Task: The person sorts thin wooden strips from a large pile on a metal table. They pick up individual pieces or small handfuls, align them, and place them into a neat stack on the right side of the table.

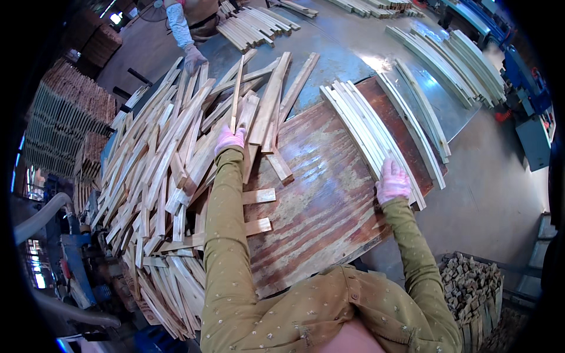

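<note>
My left hand (231,139), in a pink and white glove, is closed round the near end of a narrow wooden strip (237,94). The strip points away from me over a loose heap of wooden strips (156,156) on the left. On the right, my right hand (392,182), gloved alike, lies on the near part of a row of pale wooden strips (359,126) set side by side. Its fingers stretch forward along the wood, and their undersides are hidden. Both rest over a worn reddish-brown wooden board (312,217).
Two pale strips (412,129) lie apart, right of the row. Farther right are more lined-up strips (450,65). Across the heap, a co-worker's gloved hand (194,59) touches its far end. A bin of short wood offcuts (471,285) stands at lower right, blue machinery (527,82) beyond.
</note>
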The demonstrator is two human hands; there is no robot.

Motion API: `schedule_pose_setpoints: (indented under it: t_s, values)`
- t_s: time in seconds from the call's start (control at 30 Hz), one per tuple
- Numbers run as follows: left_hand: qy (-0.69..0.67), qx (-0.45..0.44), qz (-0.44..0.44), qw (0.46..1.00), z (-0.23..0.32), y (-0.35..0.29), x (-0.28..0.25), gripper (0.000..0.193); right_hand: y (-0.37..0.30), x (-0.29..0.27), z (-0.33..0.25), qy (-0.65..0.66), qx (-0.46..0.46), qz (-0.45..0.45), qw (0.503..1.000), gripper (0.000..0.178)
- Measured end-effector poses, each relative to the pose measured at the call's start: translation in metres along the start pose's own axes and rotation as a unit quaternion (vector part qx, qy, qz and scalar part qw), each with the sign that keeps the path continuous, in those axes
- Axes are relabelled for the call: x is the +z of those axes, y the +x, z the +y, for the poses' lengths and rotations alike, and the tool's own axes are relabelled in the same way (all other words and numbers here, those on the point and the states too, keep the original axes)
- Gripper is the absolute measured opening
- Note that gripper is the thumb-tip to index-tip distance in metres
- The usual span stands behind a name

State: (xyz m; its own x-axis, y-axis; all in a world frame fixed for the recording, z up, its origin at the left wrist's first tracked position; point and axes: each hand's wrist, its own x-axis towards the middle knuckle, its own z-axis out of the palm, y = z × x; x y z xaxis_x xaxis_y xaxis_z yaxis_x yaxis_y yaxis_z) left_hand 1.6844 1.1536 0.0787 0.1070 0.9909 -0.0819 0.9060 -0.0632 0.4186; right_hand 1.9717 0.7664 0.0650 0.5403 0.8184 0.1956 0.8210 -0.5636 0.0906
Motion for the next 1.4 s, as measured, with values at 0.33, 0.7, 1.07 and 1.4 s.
schedule_pose_setpoints:
  t_s: [0.33, 0.7, 1.07, 1.4]
  values:
    - [-0.819, -0.108, -0.292, 0.482, -0.056, -0.135, 0.05, 0.047, -0.076, -0.073, -0.199, 0.689, -0.078, -0.403, 0.598, 0.088]
    - [-0.84, -0.208, -0.267, 0.425, -0.029, -0.295, 0.06, 0.029, 0.008, 0.042, -0.103, 0.692, 0.122, -0.286, 0.652, 0.032]
    - [-0.712, -0.159, -0.414, 0.545, -0.004, -0.36, 0.042, 0.034, 0.009, 0.024, -0.022, 0.216, 0.016, 0.034, 0.976, 0.074]
    - [-0.326, 0.207, -0.516, 0.765, 0.083, -0.288, 0.03, 0.046, 0.018, -0.036, -0.026, 0.721, 0.094, -0.128, 0.674, 0.073]
